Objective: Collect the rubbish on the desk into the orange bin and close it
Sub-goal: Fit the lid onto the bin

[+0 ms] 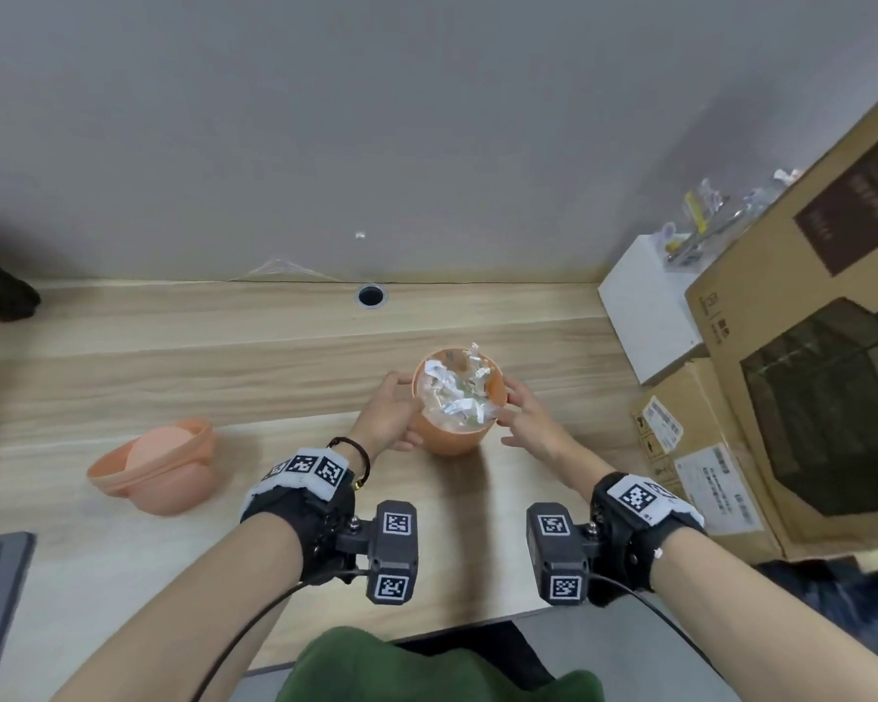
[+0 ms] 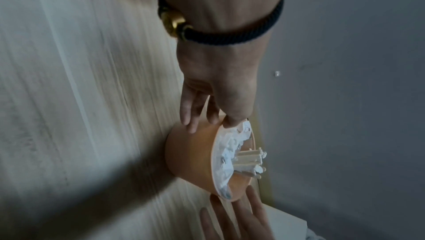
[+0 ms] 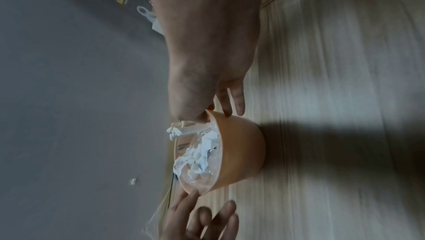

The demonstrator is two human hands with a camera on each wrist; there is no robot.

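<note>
Desk point(image 1: 123, 377) holds orange bin point(image 1: 452, 438), brimming with crumpled paper point(image 1: 452, 397).

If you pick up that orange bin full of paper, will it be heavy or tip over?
Probably light: the orange bin looks like thin plastic, and it holds mostly crumpled paper. It may tip fairly easily, since its base looks narrower than its rim. Some white sticks poke above the rim, so they might fall out if it tilts. The lid is off.
</note>
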